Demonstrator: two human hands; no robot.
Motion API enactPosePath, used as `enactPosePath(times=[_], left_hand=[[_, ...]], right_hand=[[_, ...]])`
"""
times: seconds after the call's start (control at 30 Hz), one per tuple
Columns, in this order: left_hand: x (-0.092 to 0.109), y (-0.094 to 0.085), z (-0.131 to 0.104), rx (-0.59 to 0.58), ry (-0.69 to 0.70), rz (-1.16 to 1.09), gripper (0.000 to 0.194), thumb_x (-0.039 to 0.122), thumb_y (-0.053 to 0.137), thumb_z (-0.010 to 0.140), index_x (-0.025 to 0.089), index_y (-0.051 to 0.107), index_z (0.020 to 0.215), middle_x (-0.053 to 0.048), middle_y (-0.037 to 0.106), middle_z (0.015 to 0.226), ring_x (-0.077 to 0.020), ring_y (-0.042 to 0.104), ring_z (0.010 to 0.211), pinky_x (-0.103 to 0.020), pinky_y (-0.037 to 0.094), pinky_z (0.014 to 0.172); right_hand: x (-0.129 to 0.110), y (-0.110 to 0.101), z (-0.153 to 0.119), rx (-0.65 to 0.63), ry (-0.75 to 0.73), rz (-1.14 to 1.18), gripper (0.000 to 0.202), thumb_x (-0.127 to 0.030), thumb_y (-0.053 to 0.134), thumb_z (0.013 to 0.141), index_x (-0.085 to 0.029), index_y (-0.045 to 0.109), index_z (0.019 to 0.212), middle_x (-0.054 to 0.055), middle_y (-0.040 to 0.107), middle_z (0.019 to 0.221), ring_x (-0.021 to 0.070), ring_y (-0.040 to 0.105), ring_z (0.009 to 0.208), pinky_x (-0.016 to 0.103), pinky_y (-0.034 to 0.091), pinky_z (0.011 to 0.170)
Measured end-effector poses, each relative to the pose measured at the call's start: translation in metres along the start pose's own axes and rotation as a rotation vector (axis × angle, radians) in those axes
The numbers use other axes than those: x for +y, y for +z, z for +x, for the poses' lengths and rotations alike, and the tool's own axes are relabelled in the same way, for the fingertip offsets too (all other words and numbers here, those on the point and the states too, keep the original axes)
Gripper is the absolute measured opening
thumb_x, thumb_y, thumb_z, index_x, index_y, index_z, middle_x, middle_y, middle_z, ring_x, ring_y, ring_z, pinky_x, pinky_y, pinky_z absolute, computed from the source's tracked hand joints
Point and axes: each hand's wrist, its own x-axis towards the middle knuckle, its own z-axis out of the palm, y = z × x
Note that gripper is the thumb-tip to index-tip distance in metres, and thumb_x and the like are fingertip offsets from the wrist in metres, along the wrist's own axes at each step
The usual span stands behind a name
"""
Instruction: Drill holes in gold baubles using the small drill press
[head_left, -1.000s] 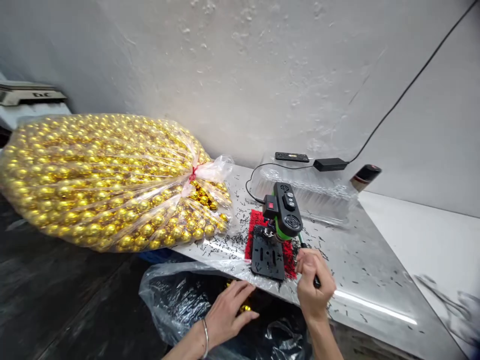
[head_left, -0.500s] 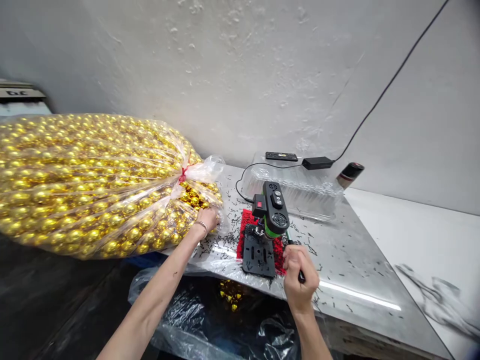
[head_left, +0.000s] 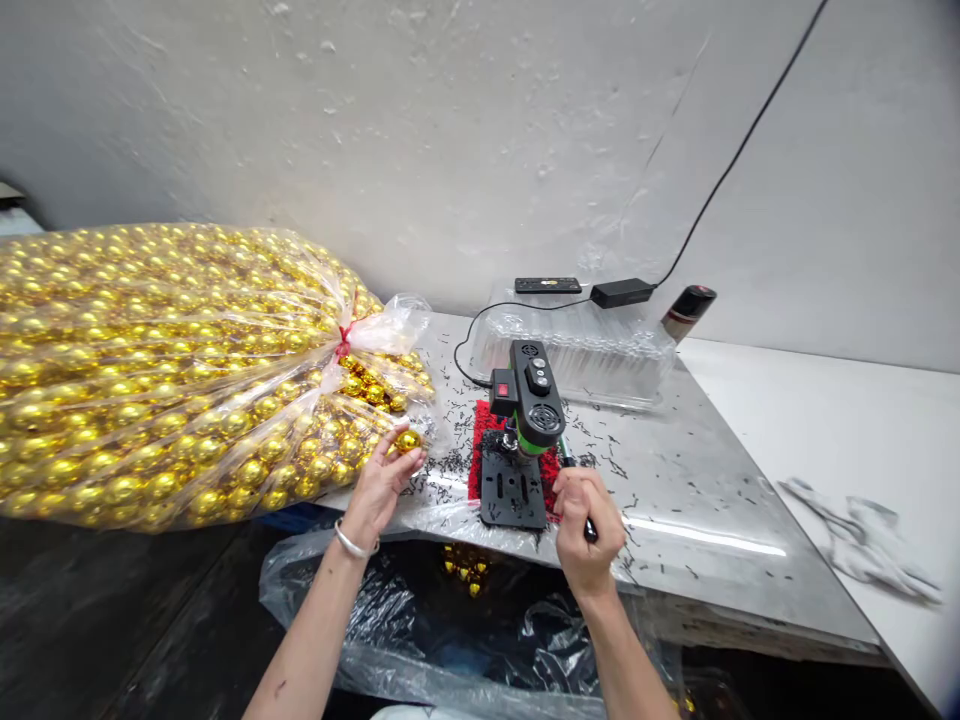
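Note:
Between the fingertips of my left hand is a shiny gold ball, held just in front of the big clear bag full of such balls. A red tie cinches the bag, and loose gold balls show at an opening near its neck. My right hand is wrapped round the black-gripped lever of a small bench drill press. Under its head lies a black slotted base plate on a red mat; no ball is visible on the plate.
Dark shavings litter the metal table. Behind the press stand a clear plastic tray and a black power adapter with its cord. A spray can leans at right. Below the table edge, a plastic-lined bin contains gold balls.
My left hand has come out of the bag's opening with a gold ball at its fingertips. The right hand keeps its grip on the lever. The view has shifted slightly.

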Motion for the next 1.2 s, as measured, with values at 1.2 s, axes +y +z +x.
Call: enactPosePath(times=[1.2], left_hand=[[-0.069, 0.049, -0.017, -0.07, -0.209, 0.026, 0.04, 0.022, 0.082, 0.07, 0.017, 0.064, 0.105, -0.003, 0.073, 0.085, -0.0127, 0.069, 0.074, -0.023, 0.054, 0.072]], right_hand=[[-0.003, -0.003, 0.005, -0.046, -0.01, -0.037, 0.031, -0.008, 0.04, 0.093, -0.021, 0.044, 0.065, 0.001, 0.054, 0.068, 0.0125, 0.054, 0.066, 0.026, 0.042, 0.058]])
